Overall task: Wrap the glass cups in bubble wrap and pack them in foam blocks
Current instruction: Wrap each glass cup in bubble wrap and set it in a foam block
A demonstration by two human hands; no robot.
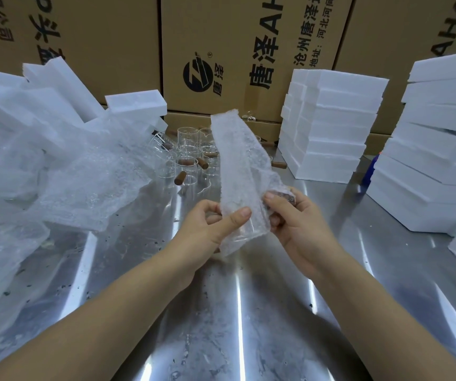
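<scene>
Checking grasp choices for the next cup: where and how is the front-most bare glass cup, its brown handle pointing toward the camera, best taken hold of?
Probably by its brown handle, coming from the near side: the handle sticks out toward the person over bare table, while other cups crowd the glass cup behind and to its right, leaving little room round its wall.

My bare forearms reach in from the near corners, wrists angled inward. My left hand (207, 229) pinches a bubble wrap strip (235, 166) between thumb and fingers; my right hand (297, 218) curls its fingers round the strip's bunched right edge.
</scene>
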